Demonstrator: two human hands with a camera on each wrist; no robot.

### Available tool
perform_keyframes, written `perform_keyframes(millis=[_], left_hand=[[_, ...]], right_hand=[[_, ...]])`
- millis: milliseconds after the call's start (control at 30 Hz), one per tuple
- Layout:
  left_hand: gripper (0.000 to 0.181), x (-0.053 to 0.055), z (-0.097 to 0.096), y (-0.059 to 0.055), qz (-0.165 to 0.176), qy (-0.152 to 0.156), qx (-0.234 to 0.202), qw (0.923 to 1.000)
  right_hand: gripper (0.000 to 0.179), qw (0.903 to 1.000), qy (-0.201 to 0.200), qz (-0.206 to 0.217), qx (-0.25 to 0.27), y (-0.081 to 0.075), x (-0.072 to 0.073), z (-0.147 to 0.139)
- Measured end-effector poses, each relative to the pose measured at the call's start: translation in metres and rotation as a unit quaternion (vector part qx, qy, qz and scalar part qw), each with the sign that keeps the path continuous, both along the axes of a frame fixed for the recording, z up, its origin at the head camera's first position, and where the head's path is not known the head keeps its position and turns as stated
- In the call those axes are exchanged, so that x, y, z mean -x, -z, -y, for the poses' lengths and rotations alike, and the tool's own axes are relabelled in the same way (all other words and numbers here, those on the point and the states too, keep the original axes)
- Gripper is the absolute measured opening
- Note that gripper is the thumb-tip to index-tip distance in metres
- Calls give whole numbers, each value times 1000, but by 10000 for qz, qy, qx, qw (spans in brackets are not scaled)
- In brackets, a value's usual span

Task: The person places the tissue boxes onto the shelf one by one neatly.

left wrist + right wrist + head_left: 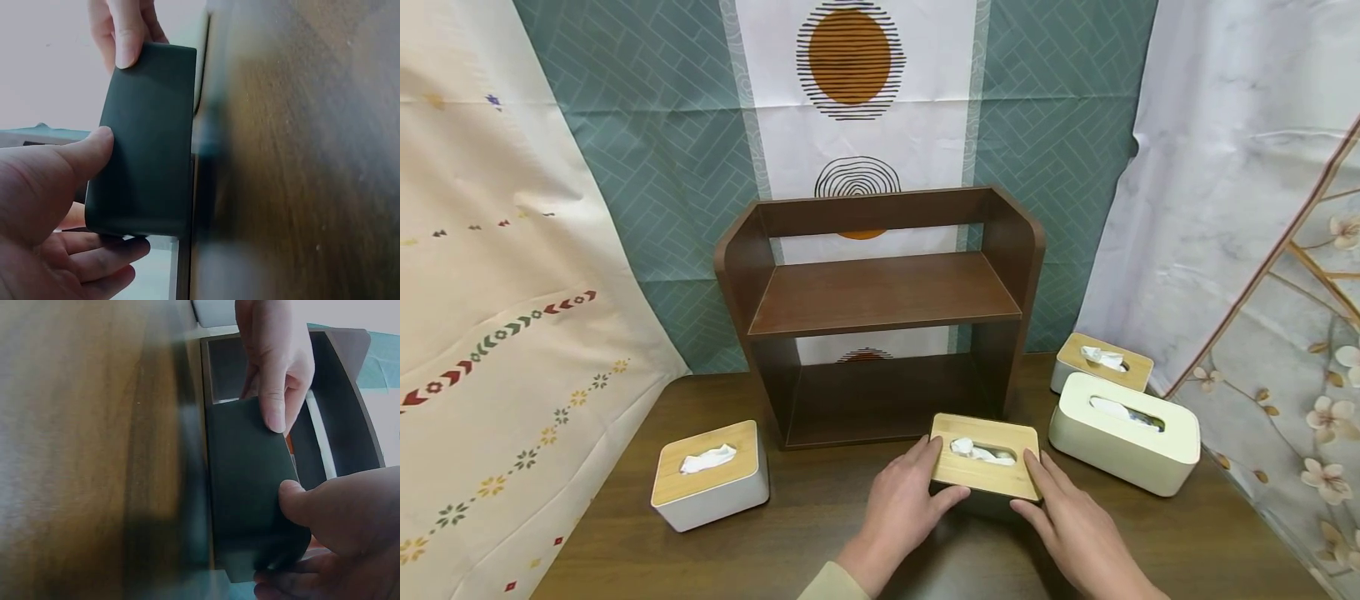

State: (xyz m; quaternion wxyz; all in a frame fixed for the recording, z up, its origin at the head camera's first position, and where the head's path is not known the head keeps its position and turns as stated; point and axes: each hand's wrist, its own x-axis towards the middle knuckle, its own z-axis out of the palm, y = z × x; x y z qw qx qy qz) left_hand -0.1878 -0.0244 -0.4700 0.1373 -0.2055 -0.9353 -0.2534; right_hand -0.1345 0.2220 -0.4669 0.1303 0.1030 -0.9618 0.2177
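Note:
Both hands hold a dark tissue box with a light wooden lid (pixel 985 479), a white tissue showing in its oval slot. My left hand (pixel 904 504) grips its left end, and my right hand (pixel 1071 521) grips the right end. In the left wrist view the left thumb presses the dark front wall (pixel 147 137), with fingers at the end of the box. The right wrist view shows the right thumb on that same wall (pixel 250 481) and fingers curled at the end. The box is in front of the lower right part of a brown two-tier shelf (pixel 887 292).
A white tissue box with wooden lid (pixel 715 475) stands left of the shelf. To the right are a cream tissue box (pixel 1123 442) and, behind it, another white wooden-lidded one (pixel 1105 362). All rest on a brown wooden table (pixel 805 517). Patterned cloths (pixel 647 100) hang around the back and sides.

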Motion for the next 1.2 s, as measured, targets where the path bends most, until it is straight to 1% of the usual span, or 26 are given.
perform_keyframes(millis=[200,333,433,767,867,1000,1100,1200], left_hand=[[76,2,5,0,-121,-146,-35,9998],[75,4,9,-1,-130,-261,-137,9995],[75,6,11,-2,-131,-374,-177,9991],[73,16,17,-3,-306,-576,-328,9973],[72,20,19,-3,-354,-618,-341,9969],[73,24,22,-3,-332,-643,-362,9967],[73,28,23,-2,-299,-639,-371,9968],[73,32,24,-1,-355,-651,-365,9966]], right_hand=[[72,9996,-177,-169,104,-3,8,3],[71,9991,-256,-300,144,-6,16,7],[71,9989,-311,-305,199,-9,23,10],[70,9975,-570,-89,405,-15,45,16],[70,9965,-679,78,487,-18,53,17],[69,9948,-784,306,573,-22,64,17],[69,9938,-841,437,578,-23,73,17],[69,9929,-901,535,556,-24,80,18]])
